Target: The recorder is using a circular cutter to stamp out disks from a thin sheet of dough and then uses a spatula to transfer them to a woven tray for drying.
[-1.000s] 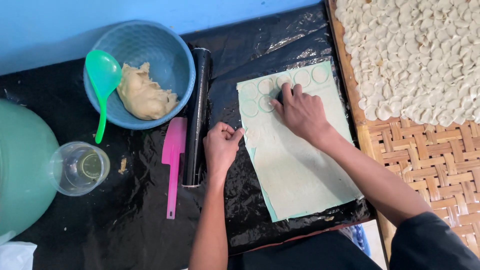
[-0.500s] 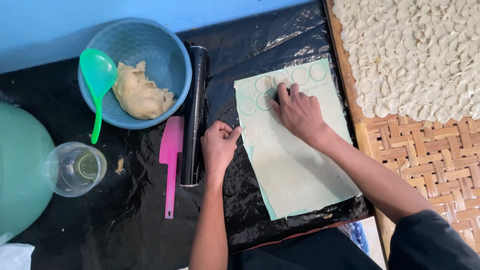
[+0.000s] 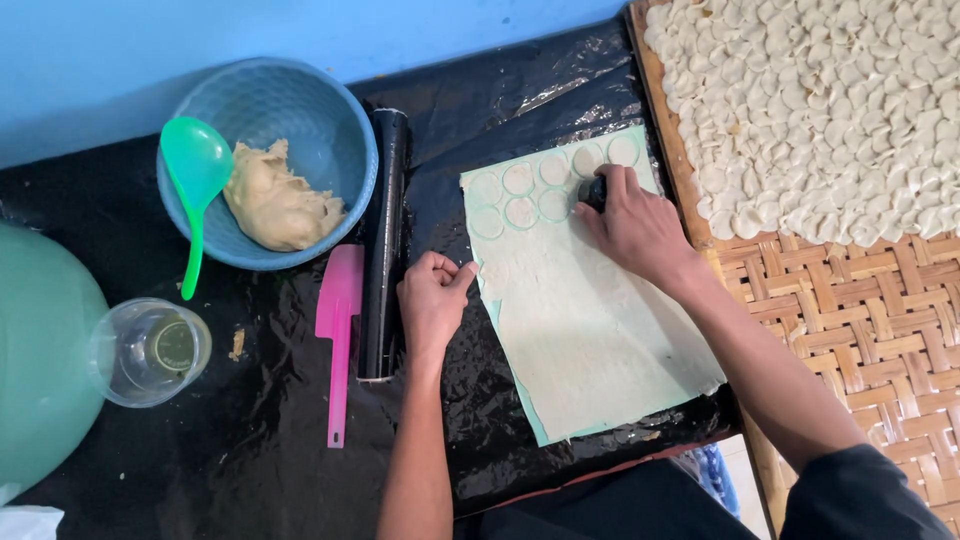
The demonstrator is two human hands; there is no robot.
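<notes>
A thin sheet of rolled dough (image 3: 590, 330) lies on a pale green mat (image 3: 535, 425) over black plastic. Several round discs (image 3: 519, 180) are cut near its far edge. My right hand (image 3: 635, 225) presses a small dark round cutter (image 3: 594, 192) into the dough beside those discs. My left hand (image 3: 432, 300) rests loosely curled on the black plastic, its fingertips touching the sheet's left edge. It holds nothing.
A black rolling pin (image 3: 384, 240) lies left of the mat, with a pink scraper (image 3: 338, 330) beside it. A blue bowl (image 3: 330, 130) holds a dough lump (image 3: 275, 200) and a green spoon (image 3: 195, 185). A clear cup (image 3: 150, 350) stands left. A woven tray (image 3: 860, 300) holds several cut dough pieces (image 3: 820, 110).
The view has shifted slightly. My right hand stays at the far edge of the sheet with the cutter. My left hand has barely moved.
</notes>
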